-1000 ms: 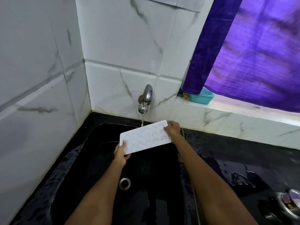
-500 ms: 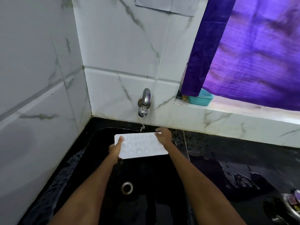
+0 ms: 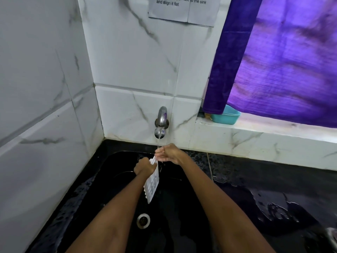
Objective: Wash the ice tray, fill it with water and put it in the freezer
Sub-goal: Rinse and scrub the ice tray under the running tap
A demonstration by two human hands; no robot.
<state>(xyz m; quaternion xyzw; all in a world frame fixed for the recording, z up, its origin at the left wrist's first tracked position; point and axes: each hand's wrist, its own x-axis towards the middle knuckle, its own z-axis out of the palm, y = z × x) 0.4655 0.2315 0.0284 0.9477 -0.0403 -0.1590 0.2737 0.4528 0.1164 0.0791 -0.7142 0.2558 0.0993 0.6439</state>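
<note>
The white ice tray (image 3: 152, 183) hangs on edge over the black sink (image 3: 116, 161), its long side pointing down toward the drain. My left hand (image 3: 145, 168) grips the tray near its upper end. My right hand (image 3: 168, 154) pinches the tray's top corner right under the chrome tap (image 3: 161, 123). A thin stream of water (image 3: 158, 142) runs from the tap onto my right hand's fingers and the tray's top edge.
The drain (image 3: 143, 220) sits low in the sink. The wet black counter (image 3: 273, 194) lies to the right, with a metal object (image 3: 332, 238) at its right edge. A teal tub (image 3: 226, 115) stands on the window ledge under the purple curtain (image 3: 282, 61). A paper note (image 3: 182, 10) is stuck on the wall.
The tray was held nearly flat under the tap; it has been turned up on edge, hanging downward. Both hands have come together at its top end. The camera tilted.
</note>
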